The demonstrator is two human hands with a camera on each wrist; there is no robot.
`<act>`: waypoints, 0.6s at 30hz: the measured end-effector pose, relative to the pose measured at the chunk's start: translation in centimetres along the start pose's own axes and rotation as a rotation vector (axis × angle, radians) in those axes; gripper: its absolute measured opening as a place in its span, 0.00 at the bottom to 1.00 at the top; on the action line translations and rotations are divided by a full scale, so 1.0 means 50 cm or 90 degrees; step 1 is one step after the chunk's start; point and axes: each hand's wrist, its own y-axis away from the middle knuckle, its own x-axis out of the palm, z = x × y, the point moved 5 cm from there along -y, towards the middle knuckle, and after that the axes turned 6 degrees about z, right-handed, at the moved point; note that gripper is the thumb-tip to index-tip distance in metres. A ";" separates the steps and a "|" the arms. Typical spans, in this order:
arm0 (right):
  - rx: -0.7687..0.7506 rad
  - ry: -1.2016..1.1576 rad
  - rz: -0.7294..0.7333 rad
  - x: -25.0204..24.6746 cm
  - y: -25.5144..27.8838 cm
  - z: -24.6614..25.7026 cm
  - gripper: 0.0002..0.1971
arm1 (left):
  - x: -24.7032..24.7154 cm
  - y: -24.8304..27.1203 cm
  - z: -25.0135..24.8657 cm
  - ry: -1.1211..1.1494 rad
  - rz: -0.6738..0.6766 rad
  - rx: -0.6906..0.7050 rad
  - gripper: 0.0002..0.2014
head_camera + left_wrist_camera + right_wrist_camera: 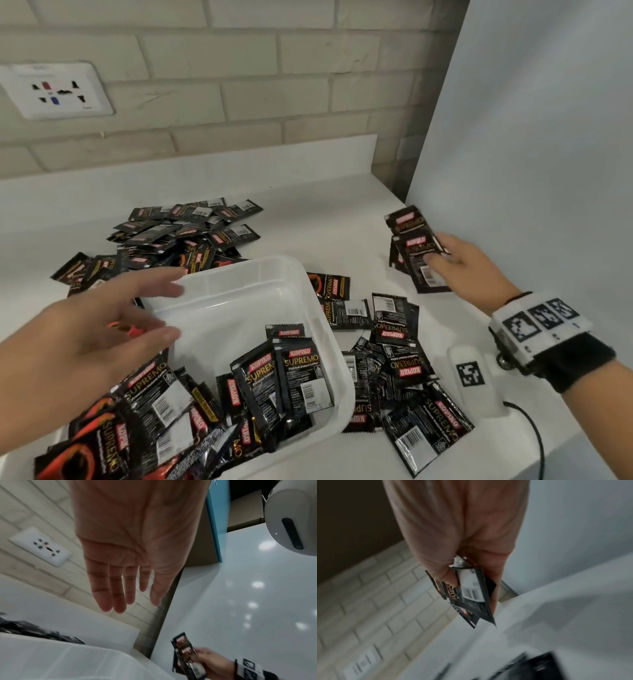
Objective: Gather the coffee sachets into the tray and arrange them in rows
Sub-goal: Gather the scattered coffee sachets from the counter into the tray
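Coffee sachets (301, 373) lay only partly gathered: a handful stood leaning in a loose clump at the near right corner of the white tray (329, 329), not in tidy rows, while most of the tray's floor showed bare. The right hand (459, 257) pinched a small fan of sachets (418, 246) between thumb and fingers, held above the tabletop (325, 222) near the right wall and well apart from the tray. The left hand (102, 325) hovered over the tray's left edge with its fingers spread and straight, holding nothing. Much was left, to my eye: a scattered heap (185, 233) sat beyond the tray's far rim, another pile (400, 370) lay just beside its right wall, and a further spill (137, 421) crowded the near left corner, where I could not tell which packs were inside and which outside. A white tagged device (474, 380) with a cable rested on the tabletop beside the right pile. I judged the gathering early on, and the rows barely begun
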 end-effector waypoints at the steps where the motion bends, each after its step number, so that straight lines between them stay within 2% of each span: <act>1: 0.002 -0.090 -0.003 0.004 0.005 0.013 0.12 | 0.016 -0.012 -0.059 0.028 0.007 0.007 0.24; 3: 0.019 -0.285 0.029 0.027 0.013 0.039 0.12 | 0.052 -0.045 -0.112 0.093 0.039 0.037 0.25; 5: 0.028 -0.445 0.082 0.054 0.023 0.071 0.13 | 0.092 -0.076 -0.138 0.169 0.090 0.018 0.30; 8: 0.016 -0.495 0.151 0.098 0.042 0.119 0.17 | 0.143 -0.116 -0.160 0.250 0.125 -0.019 0.36; 10: -0.014 -0.444 0.186 0.135 0.059 0.149 0.17 | 0.169 -0.132 -0.176 0.294 0.125 -0.026 0.34; 13: -0.069 -0.297 0.221 0.172 0.077 0.175 0.12 | 0.181 -0.138 -0.189 0.327 0.076 -0.028 0.20; 15: -0.105 -0.133 0.214 0.158 0.070 0.170 0.10 | 0.174 -0.131 -0.180 0.325 0.044 -0.038 0.09; 18: -0.083 0.124 0.183 0.101 0.032 0.119 0.09 | 0.144 -0.110 -0.134 0.321 0.006 -0.090 0.06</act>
